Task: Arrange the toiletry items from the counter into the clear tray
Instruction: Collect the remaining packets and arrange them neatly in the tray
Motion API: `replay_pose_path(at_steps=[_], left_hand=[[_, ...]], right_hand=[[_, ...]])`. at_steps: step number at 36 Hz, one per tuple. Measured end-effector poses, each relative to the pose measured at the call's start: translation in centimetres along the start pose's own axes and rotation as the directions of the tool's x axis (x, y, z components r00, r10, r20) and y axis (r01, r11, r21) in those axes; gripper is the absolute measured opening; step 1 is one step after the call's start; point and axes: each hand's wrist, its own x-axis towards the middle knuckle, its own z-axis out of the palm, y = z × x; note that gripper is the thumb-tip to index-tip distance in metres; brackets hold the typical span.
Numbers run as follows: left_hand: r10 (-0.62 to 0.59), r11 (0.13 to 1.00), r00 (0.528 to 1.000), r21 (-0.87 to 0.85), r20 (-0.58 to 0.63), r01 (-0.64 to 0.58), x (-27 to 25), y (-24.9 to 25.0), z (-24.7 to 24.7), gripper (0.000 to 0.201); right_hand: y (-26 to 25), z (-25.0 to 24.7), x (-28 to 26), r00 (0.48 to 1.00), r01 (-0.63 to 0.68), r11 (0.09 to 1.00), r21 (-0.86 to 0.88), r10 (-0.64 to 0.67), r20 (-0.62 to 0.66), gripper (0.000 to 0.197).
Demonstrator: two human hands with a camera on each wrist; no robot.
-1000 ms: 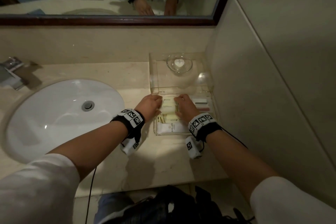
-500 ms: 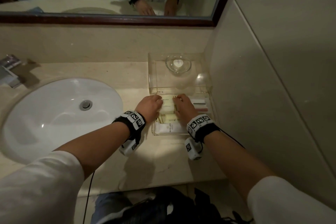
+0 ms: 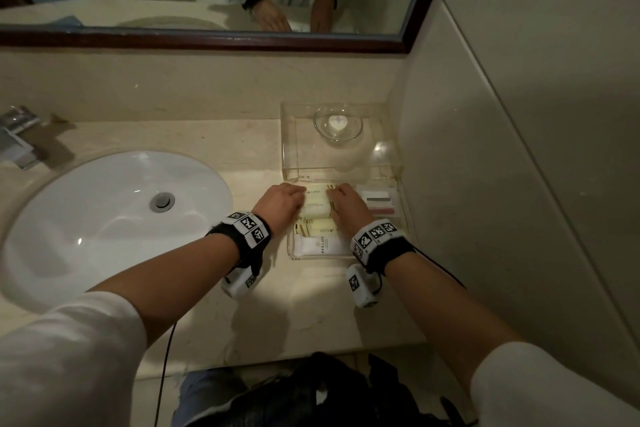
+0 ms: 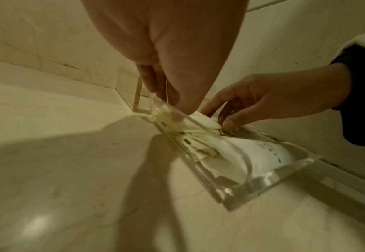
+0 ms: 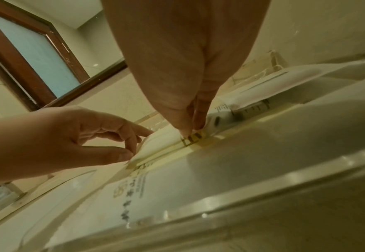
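Both hands work over the clear tray (image 3: 313, 257), which sits on the beige marble table (image 3: 242, 315) just right of the white basin (image 3: 104, 218) and close to the side wall. The left hand (image 3: 280, 206) reaches in over the tray's left wall, its fingers (image 5: 131, 145) bent, with thumb and fingertips touching the left edge of a pale yellow sachet (image 3: 317, 206) that lies uppermost at the far end of the tray. The right hand (image 3: 348, 210) meets the same sachet from the other side; in the right wrist view its thumb and forefinger are pinched on the sachet's gold-printed right edge. So both hands grip the one packet, which rests low in the tray on top of other packets rather than being lifted clear.

Nearer the person, a second yellow sachet (image 3: 320, 226) lies partly under the first, and a white packet (image 3: 320, 246) with dark printed lettering fills the tray's near end. To the right of the right hand, a flat white packet with a dark stripe and a pink stripe (image 3: 377, 203) lies inside the tray against its right side.

Behind the tray stands a clear acrylic stand (image 3: 341, 146), on which sits a glass dish (image 3: 338, 125) holding a small white item. A chrome tap (image 3: 17, 139) shows at the far left, and a dark-framed mirror (image 3: 207, 40) above the table reflects both forearms.
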Motion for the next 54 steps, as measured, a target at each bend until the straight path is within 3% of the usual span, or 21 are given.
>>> replay_pose_path(at_steps=[2,6,10,19,28,35,44,50,54], left_hand=[[-0.008,1.000,1.000,-0.003,0.014,0.008,0.2,0.1,0.2,0.015],[-0.073,0.997,0.994,-0.004,0.080,0.073,0.7,0.6,0.0,0.004],[-0.122,0.989,0.980,0.098,0.160,0.107,1.2,0.9,-0.1,0.015],[-0.138,0.979,0.977,0.170,0.162,0.110,1.1,1.3,-0.3,0.021],[-0.169,0.977,0.984,-0.121,0.064,0.176,0.1,1.1,-2.2,0.018],[-0.260,0.888,0.965,-0.382,0.040,0.255,-1.6,0.1,-3.0,0.015],[-0.521,0.645,0.842,-0.581,0.142,0.497,-4.6,-0.8,-4.9,0.007],[-0.614,0.499,0.776,-0.689,0.147,0.525,-8.0,-2.0,-6.0,0.009],[-0.685,0.461,0.721,-0.705,0.103,0.538,-10.8,-3.7,-7.0,0.011]], right_hand=[[0.0,0.0,0.1,1.000,-0.003,1.000,-0.009,0.003,-0.001,0.035],[-0.3,-0.2,0.3,1.000,-0.024,1.000,-0.010,0.025,0.008,0.035],[-0.6,-0.3,0.5,0.998,-0.046,0.999,-0.020,0.046,0.031,0.036],[-1.0,-0.3,0.2,0.998,-0.056,0.998,-0.007,0.056,-0.011,0.038],[-0.7,-1.3,-0.4,0.996,-0.055,0.995,0.085,0.061,-0.071,0.046],[-1.7,-2.3,-1.3,0.986,0.026,0.982,0.185,0.006,-0.167,0.035],[-4.4,-2.1,-1.8,0.968,0.083,0.946,0.313,-0.003,-0.249,0.018],[-6.9,-1.0,-1.5,0.958,0.172,0.934,0.313,-0.084,-0.275,0.017],[-9.7,0.2,-0.8,0.960,0.206,0.923,0.324,-0.127,-0.249,0.016]])
